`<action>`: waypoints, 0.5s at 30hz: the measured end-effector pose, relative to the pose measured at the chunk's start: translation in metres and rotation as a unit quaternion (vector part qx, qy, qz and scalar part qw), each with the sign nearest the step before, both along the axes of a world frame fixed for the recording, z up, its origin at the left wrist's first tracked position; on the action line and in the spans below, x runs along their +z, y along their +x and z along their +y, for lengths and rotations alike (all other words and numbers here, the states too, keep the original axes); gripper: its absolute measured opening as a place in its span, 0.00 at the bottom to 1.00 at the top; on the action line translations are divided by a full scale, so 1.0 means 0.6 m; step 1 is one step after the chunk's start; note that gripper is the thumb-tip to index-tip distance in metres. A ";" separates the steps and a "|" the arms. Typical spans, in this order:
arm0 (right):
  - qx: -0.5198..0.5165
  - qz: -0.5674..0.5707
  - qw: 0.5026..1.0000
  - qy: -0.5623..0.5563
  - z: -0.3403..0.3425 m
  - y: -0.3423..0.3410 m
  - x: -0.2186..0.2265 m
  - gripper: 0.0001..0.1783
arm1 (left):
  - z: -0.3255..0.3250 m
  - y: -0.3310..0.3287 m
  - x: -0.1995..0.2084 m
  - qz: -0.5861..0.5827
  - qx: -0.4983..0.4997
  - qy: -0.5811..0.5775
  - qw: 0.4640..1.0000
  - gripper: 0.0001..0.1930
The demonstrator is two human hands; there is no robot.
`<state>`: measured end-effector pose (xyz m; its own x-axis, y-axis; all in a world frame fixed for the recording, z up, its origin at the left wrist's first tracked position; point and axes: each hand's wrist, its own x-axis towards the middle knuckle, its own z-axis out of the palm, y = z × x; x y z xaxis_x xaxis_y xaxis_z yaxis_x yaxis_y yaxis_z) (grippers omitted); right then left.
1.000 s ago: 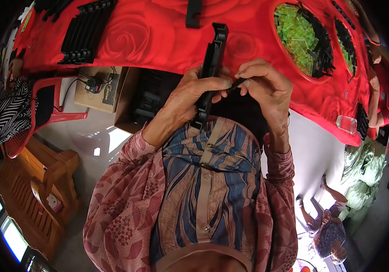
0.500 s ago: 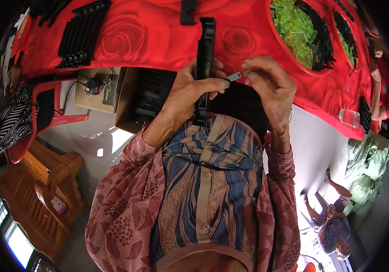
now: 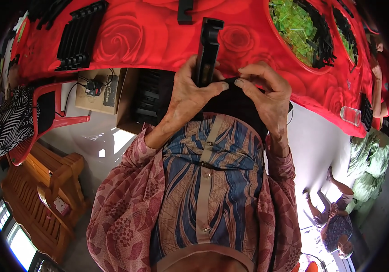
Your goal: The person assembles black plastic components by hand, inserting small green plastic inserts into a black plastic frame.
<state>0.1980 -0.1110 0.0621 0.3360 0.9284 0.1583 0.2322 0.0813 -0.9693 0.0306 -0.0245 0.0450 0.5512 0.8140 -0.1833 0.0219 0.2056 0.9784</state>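
My left hand [image 3: 190, 88] is wrapped round a long black plastic housing [image 3: 208, 52], a channel-shaped part held with its far end over the red cloth. A small yellowish patch shows inside its hollow. My left thumb reaches out to the right past the housing. Close beside that thumb, my right hand [image 3: 267, 88] has its thumb and fingers bent together in a pinch. Whatever sits between the fingertips is too dark against the black behind it to make out.
A red rose-print cloth covers the table [image 3: 162, 50]. Several black parts [image 3: 81, 36] lie at the left, another black part [image 3: 185, 11] farther ahead. A round tray [image 3: 274, 34] holds yellow-green pieces and black strips. A glass [image 3: 350, 116] stands at the right edge. Below is a cardboard box [image 3: 126, 104].
The small grey piece between my left thumb and right fingers no longer shows. The black housing has tilted, its near end now hidden. My right fingertips have moved slightly.
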 end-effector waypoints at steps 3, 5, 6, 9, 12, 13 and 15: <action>-0.007 0.009 1.000 -0.019 -0.001 -0.004 0.003 0.12 | -0.002 0.001 -0.002 0.003 -0.002 -0.010 1.000 0.21; -0.003 0.036 0.999 -0.024 -0.003 -0.004 0.000 0.12 | -0.001 -0.002 0.000 0.019 -0.036 -0.009 0.999 0.20; 0.000 0.062 0.998 -0.030 -0.004 -0.003 -0.001 0.12 | 0.000 -0.004 0.000 0.036 -0.070 -0.008 0.997 0.20; -0.049 0.086 0.994 -0.055 -0.010 0.009 0.000 0.13 | -0.001 -0.006 0.005 -0.018 -0.123 -0.179 0.976 0.22; -0.053 0.108 0.992 -0.048 -0.017 0.031 -0.004 0.13 | 0.006 -0.018 -0.019 -0.101 -0.160 -0.338 0.922 0.28; -0.059 0.107 0.991 -0.057 -0.018 0.035 -0.001 0.12 | 0.006 -0.020 -0.022 -0.102 -0.159 -0.338 0.922 0.28; -0.066 0.107 0.990 -0.060 -0.022 0.045 0.000 0.11 | 0.005 -0.023 -0.027 -0.122 -0.154 -0.342 0.919 0.23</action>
